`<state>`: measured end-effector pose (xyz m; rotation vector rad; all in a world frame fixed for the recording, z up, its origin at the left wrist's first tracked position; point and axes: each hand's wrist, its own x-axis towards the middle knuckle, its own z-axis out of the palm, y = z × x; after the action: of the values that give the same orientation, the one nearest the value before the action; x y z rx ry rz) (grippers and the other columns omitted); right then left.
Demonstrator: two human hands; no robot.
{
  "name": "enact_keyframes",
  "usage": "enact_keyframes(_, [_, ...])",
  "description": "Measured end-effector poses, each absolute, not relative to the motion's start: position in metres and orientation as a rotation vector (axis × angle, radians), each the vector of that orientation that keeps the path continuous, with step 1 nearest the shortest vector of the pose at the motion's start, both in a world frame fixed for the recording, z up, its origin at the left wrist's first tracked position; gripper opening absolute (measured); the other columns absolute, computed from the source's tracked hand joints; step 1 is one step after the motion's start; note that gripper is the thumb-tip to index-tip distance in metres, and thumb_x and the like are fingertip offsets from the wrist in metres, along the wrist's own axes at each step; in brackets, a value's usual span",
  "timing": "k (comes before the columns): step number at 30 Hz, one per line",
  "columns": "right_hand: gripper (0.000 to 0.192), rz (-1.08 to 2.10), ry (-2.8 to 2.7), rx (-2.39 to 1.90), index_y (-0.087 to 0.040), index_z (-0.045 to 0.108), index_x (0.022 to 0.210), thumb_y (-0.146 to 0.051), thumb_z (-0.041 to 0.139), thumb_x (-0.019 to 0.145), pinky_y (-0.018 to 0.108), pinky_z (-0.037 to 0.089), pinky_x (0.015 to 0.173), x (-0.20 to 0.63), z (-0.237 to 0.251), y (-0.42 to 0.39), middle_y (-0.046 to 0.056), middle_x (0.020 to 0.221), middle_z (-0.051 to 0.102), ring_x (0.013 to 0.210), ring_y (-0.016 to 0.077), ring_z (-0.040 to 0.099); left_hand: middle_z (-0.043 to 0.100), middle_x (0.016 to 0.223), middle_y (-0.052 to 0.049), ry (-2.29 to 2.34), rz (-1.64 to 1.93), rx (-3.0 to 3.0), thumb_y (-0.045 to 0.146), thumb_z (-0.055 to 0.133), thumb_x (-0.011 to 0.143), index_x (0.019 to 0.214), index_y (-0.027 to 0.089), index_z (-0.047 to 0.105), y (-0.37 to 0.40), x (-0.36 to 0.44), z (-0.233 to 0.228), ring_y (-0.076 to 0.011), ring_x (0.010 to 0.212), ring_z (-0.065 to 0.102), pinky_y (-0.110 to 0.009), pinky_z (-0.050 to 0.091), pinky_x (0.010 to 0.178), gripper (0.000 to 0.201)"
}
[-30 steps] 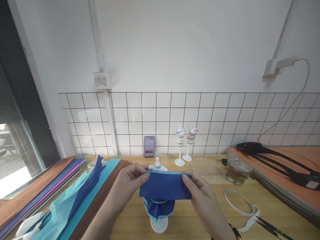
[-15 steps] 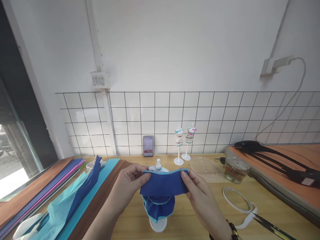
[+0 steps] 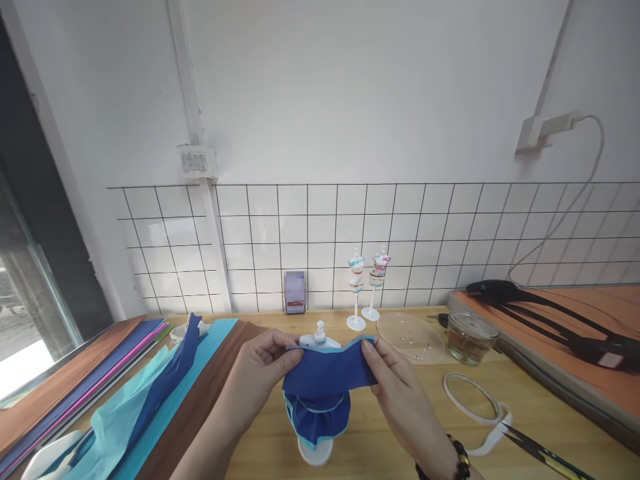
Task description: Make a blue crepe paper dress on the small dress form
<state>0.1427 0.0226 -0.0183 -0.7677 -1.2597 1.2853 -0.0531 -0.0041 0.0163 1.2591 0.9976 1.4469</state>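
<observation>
A strip of dark blue fabric (image 3: 330,371) with a light blue top edge is stretched between both hands. My left hand (image 3: 265,367) pinches its left upper corner between thumb and fingers. The right upper corner is pinched by my right hand (image 3: 395,373). Behind the strip stands a small white dress form (image 3: 320,333), its neck knob showing above the fabric and its torso hidden. A gathered blue skirt (image 3: 320,421) with light blue trim hangs on the form, over its round white base (image 3: 316,453).
Folded fabrics (image 3: 200,393) in brown, turquoise and blue lie at left. A phone (image 3: 295,292) leans on the wall near two small dress forms (image 3: 356,293). At right are a clear dish (image 3: 407,337), a glass jar (image 3: 470,337), a white tape roll (image 3: 470,400) and scissors (image 3: 543,453).
The strip's upper edge now sags in the middle, where it was nearly straight, and more of the dress form's top shows. Both hands keep their pinch.
</observation>
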Motion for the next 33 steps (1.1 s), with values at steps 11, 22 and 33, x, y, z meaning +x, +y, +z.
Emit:
enact_keyframes(11, [0.030, 1.241, -1.262, -0.798, -0.022, 0.066, 0.096, -0.048, 0.056, 0.084, 0.026, 0.044, 0.068, 0.144, -0.023, 0.024, 0.001, 0.076, 0.060, 0.075, 0.0164, 0.053, 0.075, 0.081, -0.004, 1.011, 1.442, 1.276, 0.027, 0.077, 0.064, 0.064, 0.018, 0.067, -0.008, -0.045, 0.015, -0.0158, 0.072, 0.062, -0.022, 0.047, 0.062, 0.013])
enact_keyframes(22, [0.027, 1.389, -1.236, -0.721, -0.021, 0.065, 0.083, -0.047, 0.058, 0.083, 0.022, 0.037, 0.055, 0.142, -0.014, 0.015, -0.002, 0.069, 0.056, 0.062, 0.0124, 0.045, 0.070, 0.064, -0.003, 1.095, 1.396, 1.244, 0.035, 0.079, 0.059, 0.062, 0.017, 0.068, -0.023, -0.026, 0.025, -0.0155, 0.058, 0.059, -0.023, 0.044, 0.053, 0.021])
enact_keyframes(33, [0.015, 1.588, -1.087, -0.633, -0.021, 0.061, 0.070, -0.033, 0.069, 0.073, 0.022, 0.037, 0.054, 0.136, -0.012, 0.011, -0.005, 0.055, 0.049, 0.055, 0.0118, 0.044, 0.066, 0.062, -0.001, 0.984, 1.380, 1.058, 0.041, 0.081, 0.057, 0.064, 0.016, 0.066, -0.016, -0.014, 0.002, -0.0100, 0.053, 0.052, -0.019, 0.038, 0.049, 0.030])
